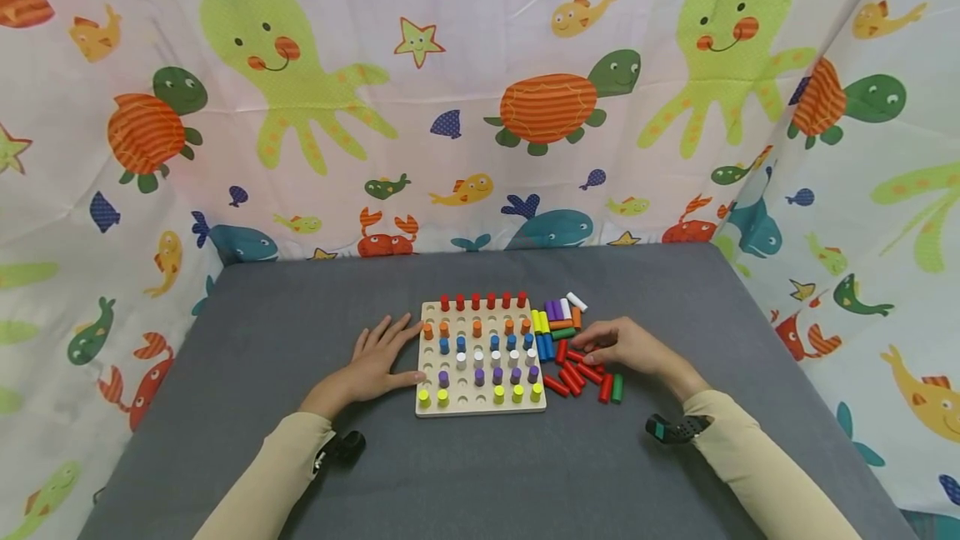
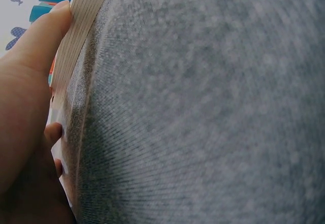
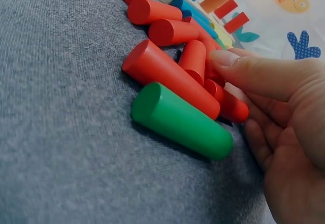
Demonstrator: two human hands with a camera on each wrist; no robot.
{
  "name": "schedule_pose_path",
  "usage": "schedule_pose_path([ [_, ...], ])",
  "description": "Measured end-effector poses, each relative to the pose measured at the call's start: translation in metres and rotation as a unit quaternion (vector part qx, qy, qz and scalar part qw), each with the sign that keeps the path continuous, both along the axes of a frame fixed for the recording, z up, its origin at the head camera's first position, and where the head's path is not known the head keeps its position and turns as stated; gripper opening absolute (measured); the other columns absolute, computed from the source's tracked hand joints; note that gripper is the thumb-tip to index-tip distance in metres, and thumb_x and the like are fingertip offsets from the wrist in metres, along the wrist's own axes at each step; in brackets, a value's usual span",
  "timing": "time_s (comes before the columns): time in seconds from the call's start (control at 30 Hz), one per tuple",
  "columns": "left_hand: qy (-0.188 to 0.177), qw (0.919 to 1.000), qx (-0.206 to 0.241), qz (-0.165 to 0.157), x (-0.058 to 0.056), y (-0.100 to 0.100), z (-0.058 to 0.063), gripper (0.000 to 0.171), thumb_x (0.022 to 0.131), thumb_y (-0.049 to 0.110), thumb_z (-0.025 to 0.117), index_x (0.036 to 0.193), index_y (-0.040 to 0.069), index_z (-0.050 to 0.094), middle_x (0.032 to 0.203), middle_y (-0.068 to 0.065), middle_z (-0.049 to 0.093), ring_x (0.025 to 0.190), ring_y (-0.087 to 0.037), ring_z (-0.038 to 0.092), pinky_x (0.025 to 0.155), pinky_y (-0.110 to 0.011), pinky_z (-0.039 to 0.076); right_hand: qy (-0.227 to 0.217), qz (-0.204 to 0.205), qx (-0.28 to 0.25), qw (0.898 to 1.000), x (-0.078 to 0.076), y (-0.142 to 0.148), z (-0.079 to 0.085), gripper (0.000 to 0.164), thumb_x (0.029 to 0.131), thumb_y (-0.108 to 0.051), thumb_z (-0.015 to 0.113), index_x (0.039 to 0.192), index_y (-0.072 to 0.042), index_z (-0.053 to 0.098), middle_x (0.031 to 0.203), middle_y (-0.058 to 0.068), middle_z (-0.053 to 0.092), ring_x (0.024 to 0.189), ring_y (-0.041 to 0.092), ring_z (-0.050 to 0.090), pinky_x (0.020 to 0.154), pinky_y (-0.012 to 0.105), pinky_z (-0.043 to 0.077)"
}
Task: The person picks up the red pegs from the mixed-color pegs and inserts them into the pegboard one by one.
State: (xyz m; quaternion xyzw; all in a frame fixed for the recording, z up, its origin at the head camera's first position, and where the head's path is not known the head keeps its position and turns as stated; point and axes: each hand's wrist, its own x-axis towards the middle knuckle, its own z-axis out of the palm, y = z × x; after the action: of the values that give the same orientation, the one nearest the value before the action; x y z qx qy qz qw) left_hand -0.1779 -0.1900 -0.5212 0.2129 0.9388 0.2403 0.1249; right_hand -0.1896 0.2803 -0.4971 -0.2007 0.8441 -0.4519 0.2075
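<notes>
A light wooden pegboard [image 1: 480, 411] holds rows of short coloured pegs: red at the far edge, then orange, blue, white, purple and yellow. Several of its holes are bare. My left hand [image 1: 382, 361] lies flat with fingers spread at the board's left side; the thumb [image 2: 56, 21] touches the board's edge. My right hand [image 1: 626, 346] is over the loose pegs right of the board. Its thumb and fingers pinch a red peg [image 3: 213, 72] within a pile of red pegs [image 3: 165, 74]. A green peg [image 3: 177, 120] lies beside the pile, nearest the wrist camera.
Loose blue pegs [image 1: 546, 348], yellow pegs [image 1: 540, 322], purple pegs [image 1: 553, 310] and orange pegs [image 1: 560, 325] lie grouped along the board's right edge. A white peg [image 1: 577, 302] lies farthest back. Grey cloth [image 1: 480, 482] covers the table; a sea-animal curtain [image 1: 450, 107] hangs behind it.
</notes>
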Motion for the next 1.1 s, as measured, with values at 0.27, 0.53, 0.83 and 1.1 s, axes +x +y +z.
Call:
schedule_pose_path([
  [0.27, -0.004, 0.9999, -0.011, -0.001, 0.004, 0.002, 0.011, 0.092, 0.087, 0.065, 0.062, 0.16, 0.028, 0.02, 0.169, -0.009, 0.011, 0.155, -0.042, 0.002, 0.118, -0.069, -0.001, 0.005, -0.003, 0.008, 1.0, -0.001, -0.003, -0.003, 0.034, 0.089, -0.02, 0.075, 0.121, -0.011, 0.072, 0.113, 0.013, 0.072, 0.088, 0.01, 0.063, 0.078, 0.019, 0.053],
  [0.53, 0.006, 1.0, -0.002, -0.005, 0.005, 0.002, 0.011, 0.092, 0.087, 0.066, 0.061, 0.159, 0.025, 0.022, 0.167, -0.014, 0.014, 0.153, -0.046, 0.004, 0.116, -0.072, 0.0, 0.015, -0.018, 0.015, 1.0, 0.0, -0.007, -0.004, 0.034, 0.088, -0.019, 0.076, 0.121, -0.011, 0.072, 0.096, 0.008, 0.07, 0.08, 0.01, 0.06, 0.07, 0.021, 0.052],
  [0.83, 0.006, 0.9999, 0.008, -0.007, 0.005, 0.001, 0.011, 0.091, 0.087, 0.064, 0.063, 0.159, 0.025, 0.023, 0.167, -0.014, 0.014, 0.153, -0.046, 0.003, 0.116, -0.072, -0.001, 0.042, -0.026, 0.043, 0.998, 0.003, -0.013, -0.001, 0.032, 0.088, -0.023, 0.076, 0.119, -0.014, 0.073, 0.09, 0.002, 0.065, 0.073, 0.009, 0.056, 0.062, 0.021, 0.048],
  [1.1, -0.006, 0.9999, -0.012, 0.0, 0.006, 0.004, 0.015, 0.089, 0.088, 0.061, 0.064, 0.159, 0.028, 0.021, 0.169, -0.009, 0.012, 0.155, -0.042, 0.002, 0.118, -0.07, 0.0, 0.069, -0.035, 0.052, 0.996, 0.002, -0.017, -0.004, 0.029, 0.086, -0.026, 0.078, 0.113, -0.017, 0.076, 0.086, -0.001, 0.063, 0.07, 0.009, 0.053, 0.06, 0.02, 0.044],
])
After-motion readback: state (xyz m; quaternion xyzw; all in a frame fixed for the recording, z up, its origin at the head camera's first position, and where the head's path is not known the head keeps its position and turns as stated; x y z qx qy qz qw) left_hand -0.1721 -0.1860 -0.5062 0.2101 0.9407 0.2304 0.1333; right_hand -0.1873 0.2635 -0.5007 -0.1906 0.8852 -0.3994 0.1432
